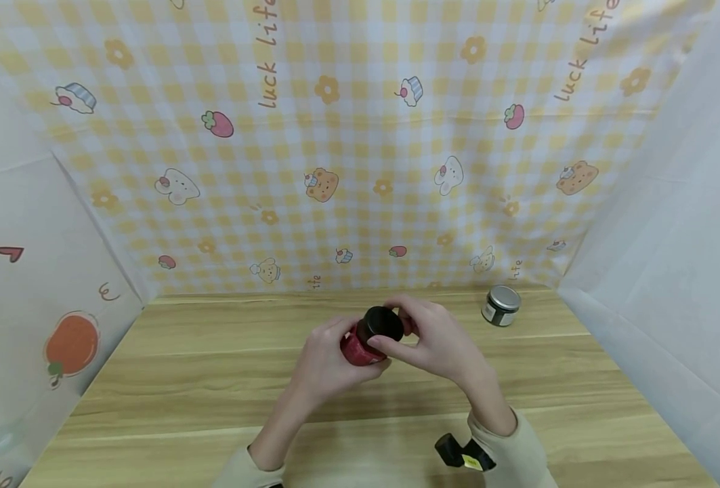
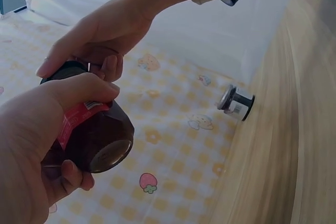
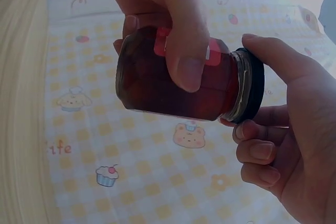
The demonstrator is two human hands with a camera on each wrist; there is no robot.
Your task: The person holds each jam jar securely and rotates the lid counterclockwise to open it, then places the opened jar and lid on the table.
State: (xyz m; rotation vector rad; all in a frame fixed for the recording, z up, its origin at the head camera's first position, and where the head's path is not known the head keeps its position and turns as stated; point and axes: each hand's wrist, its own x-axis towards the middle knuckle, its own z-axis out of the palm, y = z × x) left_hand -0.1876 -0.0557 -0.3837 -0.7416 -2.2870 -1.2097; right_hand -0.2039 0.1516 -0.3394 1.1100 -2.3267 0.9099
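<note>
Both hands are on a glass jar (image 3: pixel 157 87) of dark red contents, with a red label and a black lid (image 1: pixel 381 324). My left hand (image 1: pixel 328 359) grips the jar's body, thumb across one side and fingers round the other, as the left wrist view shows. My right hand (image 1: pixel 435 337) pinches the lid (image 3: pixel 255 85) between thumb and fingers at its rim. The lid sits on the jar's mouth, a thin pale line of glass thread showing beneath it. In the head view the jar leans, its lid toward the upper right, over the middle of the wooden table (image 1: pixel 213 379).
A small dark jar (image 1: pixel 501 306) with a silver lid and a white label stands at the table's back right. A yellow checked cloth (image 1: pixel 360 149) with cartoon prints hangs behind the table, and white sheets (image 1: pixel 670 224) flank it. A black wrist camera (image 1: pixel 464 453) rides on the right sleeve.
</note>
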